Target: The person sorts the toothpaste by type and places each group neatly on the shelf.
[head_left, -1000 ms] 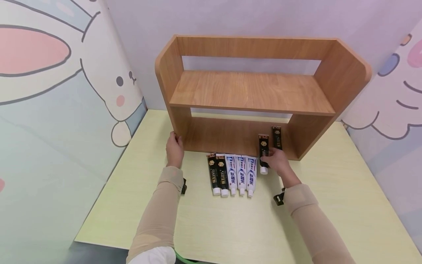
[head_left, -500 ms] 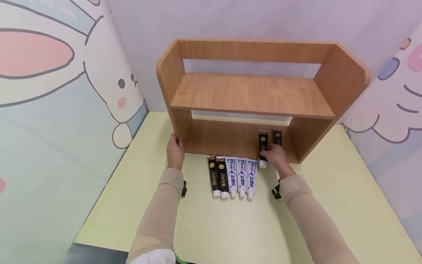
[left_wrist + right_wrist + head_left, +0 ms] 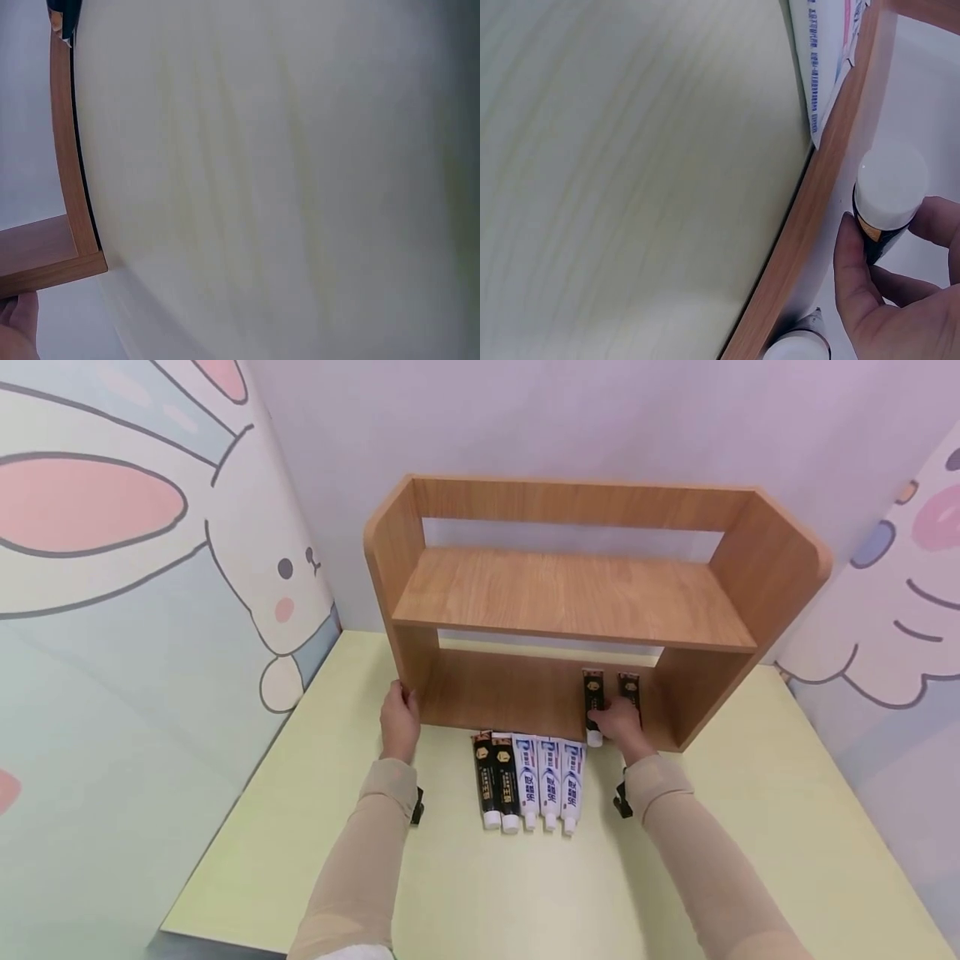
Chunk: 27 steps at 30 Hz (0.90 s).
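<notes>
In the head view, my right hand [image 3: 620, 721] pinches a black toothpaste tube [image 3: 594, 692] between thumb and fingers. The tube lies over the lower board of a wooden shelf [image 3: 570, 597], its white cap [image 3: 891, 184] toward the shelf's front edge. To its right is another black toothpaste tube [image 3: 628, 685], partly hidden by the hand. My left hand [image 3: 400, 722] holds the shelf's left side panel at its front edge; only part of that hand shows in the left wrist view.
Before the shelf, two black toothpaste tubes [image 3: 496, 781] and three white toothpaste tubes [image 3: 550, 781] lie in a row on the pale table [image 3: 465, 885], caps toward me. The upper shelf board [image 3: 570, 589] overhangs the lower one. Cartoon-printed walls [image 3: 150, 693] flank the table.
My right hand has carried the black tube deeper onto the lower board and slightly left, beside the other black tube. The left hand stays on the side panel. The head view has tilted up slightly.
</notes>
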{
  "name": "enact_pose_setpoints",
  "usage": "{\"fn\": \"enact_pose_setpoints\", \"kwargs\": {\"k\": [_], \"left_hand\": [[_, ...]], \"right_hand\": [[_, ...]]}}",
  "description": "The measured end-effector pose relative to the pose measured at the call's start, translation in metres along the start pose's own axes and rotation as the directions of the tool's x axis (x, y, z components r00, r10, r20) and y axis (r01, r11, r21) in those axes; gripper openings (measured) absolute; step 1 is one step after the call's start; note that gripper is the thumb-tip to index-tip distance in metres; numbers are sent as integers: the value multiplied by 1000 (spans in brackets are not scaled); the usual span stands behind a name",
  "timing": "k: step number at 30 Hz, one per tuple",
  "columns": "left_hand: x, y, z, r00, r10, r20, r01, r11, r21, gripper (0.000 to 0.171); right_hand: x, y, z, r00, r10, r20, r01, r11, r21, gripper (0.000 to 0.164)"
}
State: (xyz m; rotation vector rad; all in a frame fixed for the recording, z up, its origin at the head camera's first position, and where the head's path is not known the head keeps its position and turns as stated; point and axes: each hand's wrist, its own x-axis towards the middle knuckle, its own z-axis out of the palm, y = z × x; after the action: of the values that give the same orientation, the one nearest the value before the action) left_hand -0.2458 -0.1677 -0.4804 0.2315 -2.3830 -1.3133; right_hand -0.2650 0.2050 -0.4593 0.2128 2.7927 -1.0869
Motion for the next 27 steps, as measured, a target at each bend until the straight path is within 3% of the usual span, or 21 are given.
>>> {"fn": "enact_pose_setpoints", "kwargs": {"k": [18,27], "left_hand": [[-8,-9,2,1000,-24,19,24,1000,16,26],[-3,-7,2,1000,-12,8,12,1000,8,24]], "right_hand": [[3,7,14,1000,25,7,-25,1000,-4,48],[11,6,13,998,-31,-47,30,999,-20,41]]}}
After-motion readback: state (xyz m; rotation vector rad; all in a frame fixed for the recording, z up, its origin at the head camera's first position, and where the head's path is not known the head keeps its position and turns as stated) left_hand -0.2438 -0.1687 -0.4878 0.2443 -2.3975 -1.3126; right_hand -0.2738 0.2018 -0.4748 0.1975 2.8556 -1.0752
